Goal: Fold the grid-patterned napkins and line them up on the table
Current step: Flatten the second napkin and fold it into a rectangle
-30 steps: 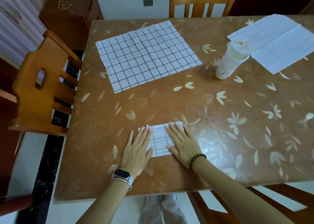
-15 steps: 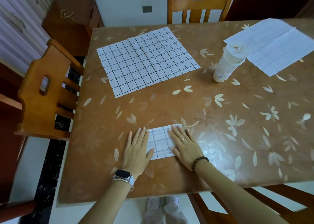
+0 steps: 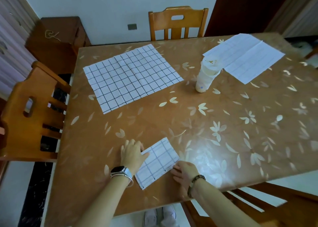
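Head cam: napkin (image 3: 157, 163) lies slanted, long axis near-left to far-right, left hand (image 3: 132, 153) pinching its left corner, right hand (image 3: 185, 174) touching the right edge, grip unclear tbh.

Single view: wide-angle head cam, worn on your head at the near edge of the table (image 3: 223, 140), pitched forward and steeply down. Your left hand (image 3: 133, 153), right hand (image 3: 185, 172) and the folded napkin (image 3: 158, 161) between them sit nearest the lens, low centre, with your shoes (image 3: 169, 215) showing below the table edge. It faces across the whole tabletop to the far chair (image 3: 178, 22) and the wall behind it, with the side chair (image 3: 32, 111) at frame left, the open napkin (image 3: 132, 78) and cup stack (image 3: 206, 75) at mid-distance, and straight lines bowing toward the frame edges.
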`<state>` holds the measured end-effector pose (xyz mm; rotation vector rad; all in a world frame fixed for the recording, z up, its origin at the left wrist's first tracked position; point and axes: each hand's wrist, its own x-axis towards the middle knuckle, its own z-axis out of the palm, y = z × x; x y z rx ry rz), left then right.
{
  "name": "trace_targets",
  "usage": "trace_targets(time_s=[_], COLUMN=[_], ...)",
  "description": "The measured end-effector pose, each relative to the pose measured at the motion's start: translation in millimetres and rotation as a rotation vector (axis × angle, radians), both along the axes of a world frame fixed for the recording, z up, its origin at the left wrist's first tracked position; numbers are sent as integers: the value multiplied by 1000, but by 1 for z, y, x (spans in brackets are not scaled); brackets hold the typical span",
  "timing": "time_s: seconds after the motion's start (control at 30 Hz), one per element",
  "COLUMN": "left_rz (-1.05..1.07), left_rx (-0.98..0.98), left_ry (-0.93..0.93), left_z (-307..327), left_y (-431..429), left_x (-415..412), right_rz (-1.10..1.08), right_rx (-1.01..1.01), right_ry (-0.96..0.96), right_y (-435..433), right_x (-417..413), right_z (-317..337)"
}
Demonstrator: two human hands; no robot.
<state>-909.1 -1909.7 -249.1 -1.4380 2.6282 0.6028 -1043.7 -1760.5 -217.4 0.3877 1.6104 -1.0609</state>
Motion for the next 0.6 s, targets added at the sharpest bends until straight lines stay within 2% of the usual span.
trace_targets(time_s=[0.1,0.23,0.43,0.6], left_rz=[12,92,68,157], left_rx=[96,339,403,627], left_ry=[39,179,155,347], left_z=[2,5,5,13], left_y=[5,8,9,12], left_x=[-1,-3,1,11], right_rz=[-42,-109,-91,-30], right_rx=[-11,-31,-9,-15], right_ry=[31,13,38,38], right_y=[7,10,12,9], right_x=[9,11,10,10], right_z=[2,4,3,0])
